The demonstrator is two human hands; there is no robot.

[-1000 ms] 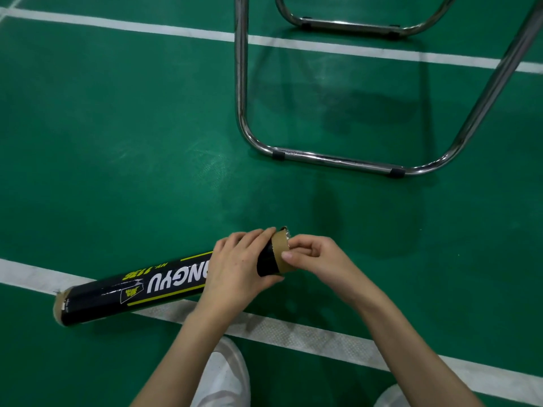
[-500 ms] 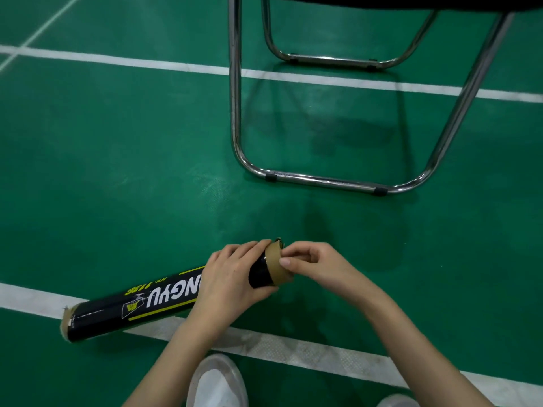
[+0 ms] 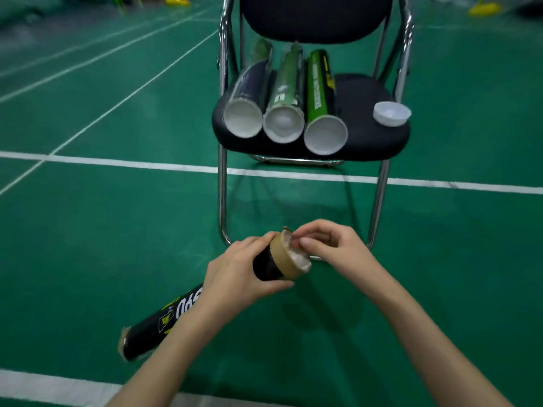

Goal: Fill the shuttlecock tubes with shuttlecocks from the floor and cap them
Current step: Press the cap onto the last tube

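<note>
A long black shuttlecock tube with yellow and white lettering runs from lower left up to centre, above the green floor. My left hand is wrapped around its upper part, just below a tan tape band. White feathers show inside the tube's open mouth. My right hand sits at that mouth with its fingers curled on the rim. Three more tubes lie side by side on a chair seat: a dark one, a green one and another green one. Their white ends face me.
The black chair on chrome legs stands straight ahead, and a white cap rests on the right of its seat. White court lines cross the green floor. Blurred yellow objects lie far back.
The view has tilted up, bringing the chair seat with its tubes and the cap into sight. The black tube's mouth has lifted and turned toward me, showing feathers inside. Both hands stay on it.
</note>
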